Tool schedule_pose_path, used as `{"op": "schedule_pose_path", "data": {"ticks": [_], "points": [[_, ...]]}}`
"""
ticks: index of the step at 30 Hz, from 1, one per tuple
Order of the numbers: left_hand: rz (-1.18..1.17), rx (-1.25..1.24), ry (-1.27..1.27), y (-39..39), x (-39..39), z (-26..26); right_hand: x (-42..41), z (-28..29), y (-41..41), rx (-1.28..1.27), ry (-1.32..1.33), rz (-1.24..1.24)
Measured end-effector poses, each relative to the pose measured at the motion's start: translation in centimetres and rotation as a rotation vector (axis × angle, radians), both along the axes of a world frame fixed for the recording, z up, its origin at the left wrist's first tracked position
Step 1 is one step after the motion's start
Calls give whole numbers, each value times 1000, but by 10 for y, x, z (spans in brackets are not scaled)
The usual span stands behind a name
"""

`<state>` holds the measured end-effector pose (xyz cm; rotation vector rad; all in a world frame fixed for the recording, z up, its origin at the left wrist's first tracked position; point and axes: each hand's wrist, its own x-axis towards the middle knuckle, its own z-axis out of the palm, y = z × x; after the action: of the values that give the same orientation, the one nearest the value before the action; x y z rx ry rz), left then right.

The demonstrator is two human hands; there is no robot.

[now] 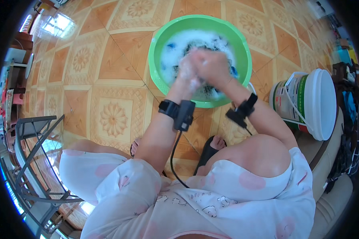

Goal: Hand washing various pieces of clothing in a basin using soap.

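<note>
A round green plastic basin (pixel 155 64) stands on the floor in front of me, with white suds (pixel 169 59) spread over the water inside. Dark wet fabric (pixel 208 90) shows through the foam, with blue patches near its edges. Over the middle of the basin, my left hand (pixel 189 67) and my right hand (pixel 215 64) are pressed together. Foam clings to the left one, and motion blurs both. Whether anything is squeezed between the palms cannot be made out. Each wrist wears a black strapped device, with a cable running from it.
A white lidded bucket (pixel 321 104) lies tilted at the right, next to a beige cushioned seat (pixel 336 194). A grey metal-framed folding rack or chair (pixel 37 167) stands at the left. Glossy patterned tiles (pixel 113 119) cover the floor. My feet rest between me and the basin.
</note>
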<state>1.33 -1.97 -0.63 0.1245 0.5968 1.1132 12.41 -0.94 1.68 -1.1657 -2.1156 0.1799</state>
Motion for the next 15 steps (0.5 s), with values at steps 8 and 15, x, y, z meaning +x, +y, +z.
{"op": "schedule_pose_path", "data": {"ticks": [8, 15], "points": [[-4, 117, 2, 2, -20, -24, -21, -1, -17, 8, -272, 96], [69, -51, 280, -5, 14, -3, -4, -2, 0, -7, -312, -52]]}}
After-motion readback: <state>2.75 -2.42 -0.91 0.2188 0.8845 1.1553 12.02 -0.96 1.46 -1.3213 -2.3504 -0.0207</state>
